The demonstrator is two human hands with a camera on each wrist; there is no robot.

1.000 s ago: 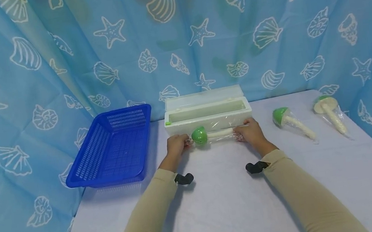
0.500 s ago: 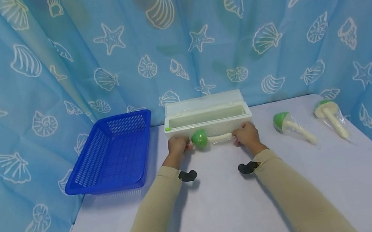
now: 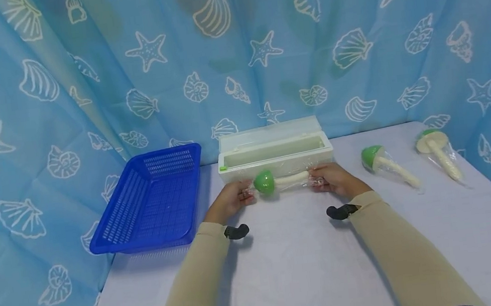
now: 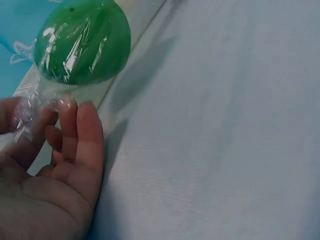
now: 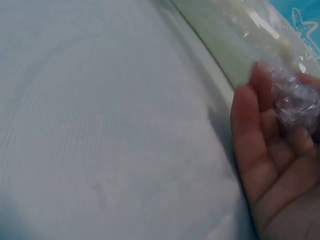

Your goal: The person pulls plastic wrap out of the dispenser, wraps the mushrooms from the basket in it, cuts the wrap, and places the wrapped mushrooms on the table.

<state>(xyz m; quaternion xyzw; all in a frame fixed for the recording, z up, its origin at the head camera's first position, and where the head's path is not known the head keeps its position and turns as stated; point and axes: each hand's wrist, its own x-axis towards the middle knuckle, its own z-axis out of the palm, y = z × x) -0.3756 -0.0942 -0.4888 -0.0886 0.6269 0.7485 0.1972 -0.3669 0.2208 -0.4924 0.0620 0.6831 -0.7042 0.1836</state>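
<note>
A mushroom-shaped piece (image 3: 264, 183) with a shiny green dome cap and a pale stalk lies lengthwise between both hands, wrapped in clear plastic film. My left hand (image 3: 230, 200) pinches the gathered film (image 4: 31, 112) beyond the cap, between thumb and fingers. At the stalk end, my right hand (image 3: 336, 179) grips a crumpled bunch of film (image 5: 296, 102). Right behind the wrapped piece stands a long white box (image 3: 276, 162), its clear lid (image 3: 270, 132) raised and a small green part at its left corner.
A blue mesh basket (image 3: 147, 247) stands at the left of the white-covered table (image 3: 295, 268). Two more green-capped, film-wrapped pieces, one nearer (image 3: 372, 156) and one farther right (image 3: 433, 140), lie on the right. A blue shell-patterned curtain (image 3: 264, 75) hangs behind.
Half a second ago both hands were turned with knuckles up; now the fingers have rolled outward and the wrists have spread apart. The wrapped piece stays before the box, held at both film ends.
</note>
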